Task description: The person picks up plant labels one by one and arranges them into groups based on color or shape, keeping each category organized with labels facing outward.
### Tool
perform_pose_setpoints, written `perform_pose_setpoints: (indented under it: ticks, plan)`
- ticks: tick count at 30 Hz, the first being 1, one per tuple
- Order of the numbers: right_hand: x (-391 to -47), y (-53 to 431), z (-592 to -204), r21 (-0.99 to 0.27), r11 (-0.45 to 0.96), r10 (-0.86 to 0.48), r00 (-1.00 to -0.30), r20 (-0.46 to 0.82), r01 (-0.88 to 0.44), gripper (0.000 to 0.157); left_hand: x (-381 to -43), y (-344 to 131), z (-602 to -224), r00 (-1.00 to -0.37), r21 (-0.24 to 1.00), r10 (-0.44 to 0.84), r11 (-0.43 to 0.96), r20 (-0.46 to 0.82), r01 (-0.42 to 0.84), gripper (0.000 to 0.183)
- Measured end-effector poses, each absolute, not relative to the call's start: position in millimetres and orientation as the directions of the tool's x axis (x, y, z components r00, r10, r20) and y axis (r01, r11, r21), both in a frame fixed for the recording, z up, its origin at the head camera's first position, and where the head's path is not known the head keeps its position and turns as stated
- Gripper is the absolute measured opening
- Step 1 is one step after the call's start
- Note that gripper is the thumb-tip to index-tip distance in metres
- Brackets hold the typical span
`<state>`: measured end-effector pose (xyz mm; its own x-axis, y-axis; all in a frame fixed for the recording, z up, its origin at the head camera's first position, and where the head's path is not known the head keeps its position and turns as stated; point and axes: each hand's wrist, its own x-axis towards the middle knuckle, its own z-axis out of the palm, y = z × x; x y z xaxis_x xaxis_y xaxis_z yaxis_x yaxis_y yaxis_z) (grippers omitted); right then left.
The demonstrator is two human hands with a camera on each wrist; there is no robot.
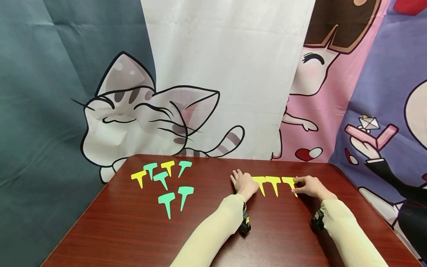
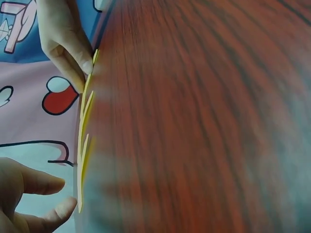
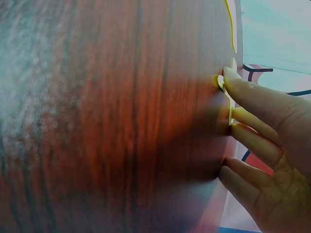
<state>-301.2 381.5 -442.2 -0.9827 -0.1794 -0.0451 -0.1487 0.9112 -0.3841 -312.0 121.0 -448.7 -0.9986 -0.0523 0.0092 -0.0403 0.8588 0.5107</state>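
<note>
Three yellow T-shaped plant labels lie in a row on the table in the head view: a left one (image 1: 261, 181), a middle one (image 1: 273, 181) and a right one (image 1: 288, 180), stems toward me. My right hand (image 1: 313, 187) pinches the right label between thumb and fingers; the right wrist view shows its yellow edge (image 3: 229, 104) between the fingertips. At the row's other end, my left hand (image 1: 245, 184) rests beside the left label, covering part of its crossbar. In the left wrist view, that hand's thumb and finger (image 2: 41, 182) are apart, near the label's end.
To the left on the brown table (image 1: 116, 230) lie several green plant labels (image 1: 166, 200) and two yellow ones, one at the far left (image 1: 139, 177) and another farther back (image 1: 168, 165). A cartoon-printed cloth (image 1: 227, 74) hangs behind the table's back edge.
</note>
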Motion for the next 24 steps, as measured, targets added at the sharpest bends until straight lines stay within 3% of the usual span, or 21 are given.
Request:
perform_pose_setpoints:
  ticks: [7, 24]
  plan:
    - [-303, 383, -446, -0.394, 0.909, -0.174, -0.983, -0.058, -0.137, 0.074, -311, 110, -447, -0.998, 0.513, -0.016, 0.858, 0.058, 0.016, 0.049]
    - [-302, 383, -445, -0.376, 0.914, -0.180, -0.983, -0.032, -0.154, 0.072, -313, 75, -443, -0.986, 0.455, 0.052, 0.883, 0.156, 0.118, 0.049]
